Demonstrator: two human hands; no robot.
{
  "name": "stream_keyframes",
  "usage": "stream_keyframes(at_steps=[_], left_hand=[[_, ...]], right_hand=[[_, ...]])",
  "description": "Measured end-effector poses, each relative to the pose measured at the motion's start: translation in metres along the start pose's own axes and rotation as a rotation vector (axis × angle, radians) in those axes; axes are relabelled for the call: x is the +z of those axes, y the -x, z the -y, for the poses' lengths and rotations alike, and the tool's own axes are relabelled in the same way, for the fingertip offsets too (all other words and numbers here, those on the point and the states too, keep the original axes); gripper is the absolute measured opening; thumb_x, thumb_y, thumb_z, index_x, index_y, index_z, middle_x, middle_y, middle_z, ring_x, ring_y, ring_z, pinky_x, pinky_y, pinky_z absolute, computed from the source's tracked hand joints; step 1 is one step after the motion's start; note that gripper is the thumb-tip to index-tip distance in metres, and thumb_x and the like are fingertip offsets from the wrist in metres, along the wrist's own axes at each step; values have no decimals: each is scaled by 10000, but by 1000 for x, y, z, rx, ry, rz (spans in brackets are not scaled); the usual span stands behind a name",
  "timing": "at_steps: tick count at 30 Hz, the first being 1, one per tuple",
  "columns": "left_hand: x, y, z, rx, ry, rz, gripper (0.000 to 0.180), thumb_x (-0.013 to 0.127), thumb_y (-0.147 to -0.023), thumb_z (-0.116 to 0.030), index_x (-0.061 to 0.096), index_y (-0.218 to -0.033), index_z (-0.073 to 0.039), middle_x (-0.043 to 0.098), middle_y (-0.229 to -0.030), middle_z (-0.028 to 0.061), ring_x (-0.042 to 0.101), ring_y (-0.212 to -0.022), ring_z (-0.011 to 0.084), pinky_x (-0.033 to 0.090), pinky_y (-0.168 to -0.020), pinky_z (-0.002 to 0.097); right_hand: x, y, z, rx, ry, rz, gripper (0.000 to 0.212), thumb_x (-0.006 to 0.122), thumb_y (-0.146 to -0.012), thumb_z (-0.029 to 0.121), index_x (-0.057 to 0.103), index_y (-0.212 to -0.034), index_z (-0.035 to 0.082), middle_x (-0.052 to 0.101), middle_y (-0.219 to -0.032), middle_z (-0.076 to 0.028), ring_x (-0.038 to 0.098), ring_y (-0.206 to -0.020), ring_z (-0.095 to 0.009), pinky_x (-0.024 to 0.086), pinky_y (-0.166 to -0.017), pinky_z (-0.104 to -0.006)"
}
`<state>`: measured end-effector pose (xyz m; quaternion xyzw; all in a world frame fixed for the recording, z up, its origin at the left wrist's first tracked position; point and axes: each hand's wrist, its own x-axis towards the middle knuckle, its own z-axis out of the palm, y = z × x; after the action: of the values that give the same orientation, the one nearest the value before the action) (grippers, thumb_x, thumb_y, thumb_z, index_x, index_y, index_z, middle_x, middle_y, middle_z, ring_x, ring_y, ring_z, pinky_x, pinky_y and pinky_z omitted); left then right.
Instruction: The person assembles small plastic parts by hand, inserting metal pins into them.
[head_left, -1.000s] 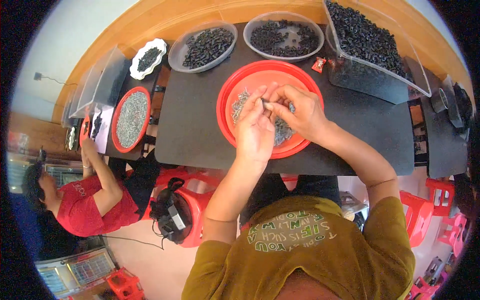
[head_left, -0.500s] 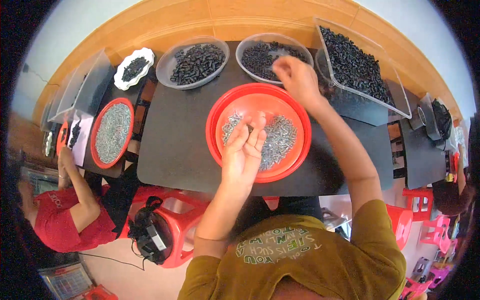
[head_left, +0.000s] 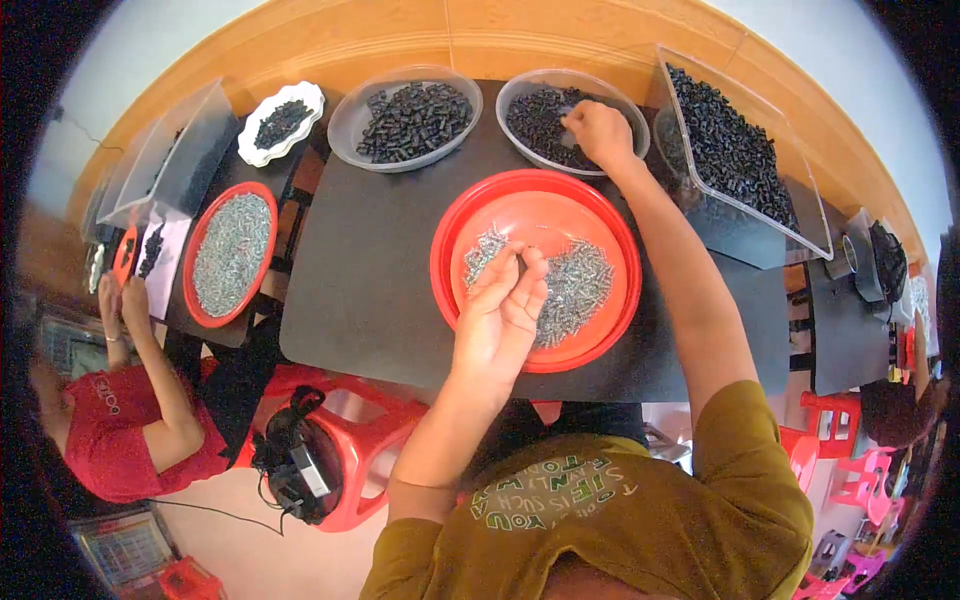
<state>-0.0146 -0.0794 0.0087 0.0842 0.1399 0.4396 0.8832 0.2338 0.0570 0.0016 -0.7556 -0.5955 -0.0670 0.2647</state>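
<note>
My left hand is raised over a red basin, palm up, with thumb and fingers pinched together. Whatever sits between those fingertips is too small to make out. Under it, small silver screw-like metal pieces lie in the basin in two heaps. My right hand reaches across to a clear round bowl behind the basin, its fingers curled down at the small black pieces inside. What the right fingertips grip, if anything, is hidden.
Left of that bowl stands another clear bowl with larger black pieces. A clear bin of black pieces leans at the right. At a table on the left, a person in red works beside a red tray of metal pieces. A red stool stands below.
My right hand has lowered into the bowl of black pieces, fingers now curled at them. My left hand stays pinched over the basin. The whole view has shifted slightly.
</note>
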Motion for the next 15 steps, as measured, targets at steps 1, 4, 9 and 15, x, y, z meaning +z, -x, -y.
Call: stream_keyframes(at_steps=[1, 4, 9, 15], left_hand=[[3, -2, 2, -15, -10, -42, 199, 501, -791, -106, 501, -979, -41, 551, -959, 75, 531, -900, 162, 454, -726, 265], [5, -6, 2, -5, -24, -85, 197, 520, -781, -114, 515, -973, -70, 556, -954, 52, 522, -919, 165, 462, -697, 258], [13, -9, 7, 13, -12, -91, 195, 536, -773, -141, 529, -964, -100, 553, -986, 35, 501, -961, 180, 440, -721, 285], [20, -7, 26, -2, -14, -64, 194, 555, -768, -185, 519, -950, -126, 550, -999, 29, 474, -1007, 153, 374, -784, 256]], right_hand=[[0, 3, -2, 70, -363, 62, 199, 567, -720, 222, 577, -782, 33, 603, -710, -117, 594, -681, -207, 461, -571, -312], [-41, 35, 37, 256, -1004, 271, 209, 537, -770, 204, 526, -862, 16, 591, -753, -46, 560, -662, -84, 403, -495, -182], [-72, 102, 53, 203, -1144, 364, 207, 489, -815, 246, 517, -871, 49, 466, -638, 39, 413, -542, -19, 319, -447, -141], [-94, 164, 54, 283, -1305, 468, 241, 444, -840, 207, 516, -1001, 44, 485, -702, 35, 447, -640, -28, 347, -495, -144]])
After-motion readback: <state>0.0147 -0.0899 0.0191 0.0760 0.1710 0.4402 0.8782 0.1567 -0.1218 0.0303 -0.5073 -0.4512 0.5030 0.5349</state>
